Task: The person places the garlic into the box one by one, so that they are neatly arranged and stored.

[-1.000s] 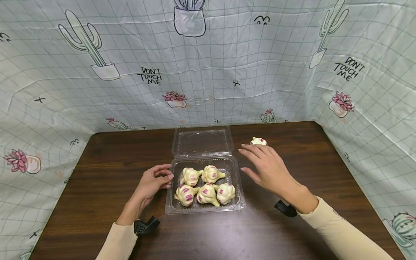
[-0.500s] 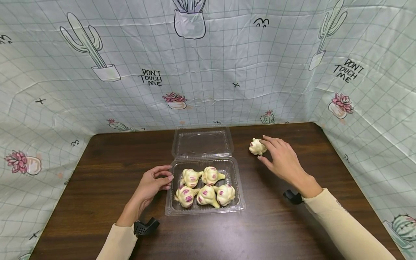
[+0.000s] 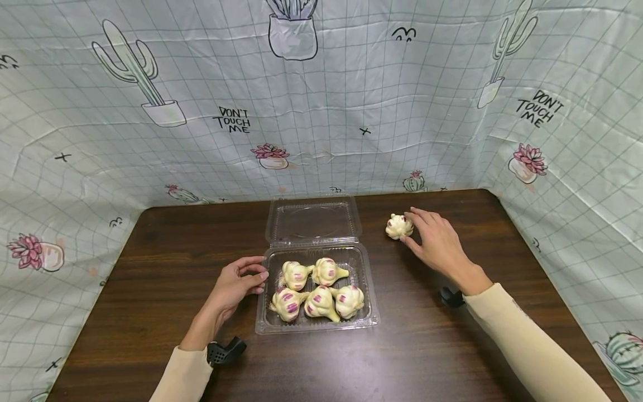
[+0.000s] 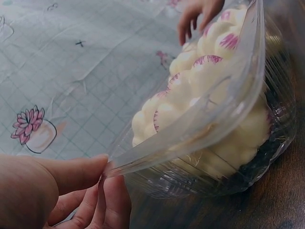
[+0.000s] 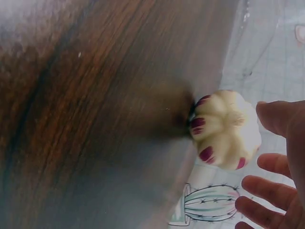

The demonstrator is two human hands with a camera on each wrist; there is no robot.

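Note:
My left hand (image 3: 238,285) pinches the left rim of a clear plastic clamshell container (image 3: 373,304) between thumb and fingers, as the left wrist view shows close up. Several garlic bulbs (image 3: 318,301), cream with purple streaks, lie inside it in two rows. To the right of the lid, a single garlic bulb (image 3: 398,226) rests on the table. My right hand (image 3: 441,244) is at that bulb's right side, thumb and fingers spread apart. In the right wrist view, the thumb (image 5: 276,114) and the fingertips are right at the bulb's edge.
The container's clear lid (image 3: 313,219) lies folded back toward the far table edge. Beneath everything is a dark wood table (image 3: 191,245). A grid-patterned cloth (image 3: 321,111) with cactus drawings hangs behind and at both sides.
My right hand has moved right and away from the container, uncovering the single bulb, and its fingers now flank it. The bulb has turned slightly. My left hand keeps its place at the rim.

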